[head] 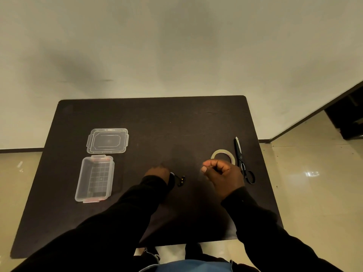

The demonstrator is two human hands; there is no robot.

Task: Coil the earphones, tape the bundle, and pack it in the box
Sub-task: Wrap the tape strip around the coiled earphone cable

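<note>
- One clear plastic box [94, 178], lid off, stands at the left of the dark bench [157, 118]; nothing visible inside it.
- One clear lid [107, 140] lies flat on the bench just behind the box, apart from it.
- Left hand [158, 172], sleeve black, is down near bench centre; fingers curl downward over the earphones [179, 180], but the grip itself is hidden, so I cannot tell whether it holds them.
- Earphones: one set, black; two earbuds show just right of the left hand, lying on the bench. The cable is too dark to trace.
- Right hand [221, 173] is raised over the bench right of centre, fingers curled in with thumb against forefinger; whether a cable is pinched there cannot be told.
- One roll of tape [223, 155] lies flat just behind the right hand.
- One pair of black scissors [243, 161] lies just right of the tape, tips pointing away.
</note>
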